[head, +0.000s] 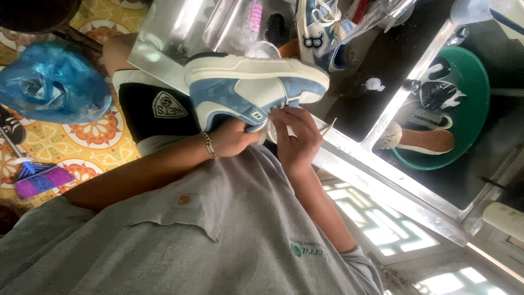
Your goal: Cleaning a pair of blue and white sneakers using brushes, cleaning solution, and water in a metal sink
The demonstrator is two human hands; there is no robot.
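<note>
I hold a blue and white sneaker (pixel 245 90) in front of my chest, with its white sole turned away from me. My left hand (pixel 232 136), a chain bracelet on its wrist, grips the sneaker near its opening. My right hand (pixel 297 139) is at the tongue side, fingers pinched on a white lace (pixel 329 126) whose end sticks out to the right. My grey shirt (pixel 218 246) fills the bottom of the view, and my black shorts (pixel 153 109) lie behind the shoe.
A second blue and white sneaker (pixel 316 27) stands at the top. A green basin (pixel 475 82) at the right holds several shoes. A blue plastic bag (pixel 54 82) and a purple brush (pixel 41 180) lie on the patterned floor at the left. A clear plastic bag (pixel 174 38) sits behind.
</note>
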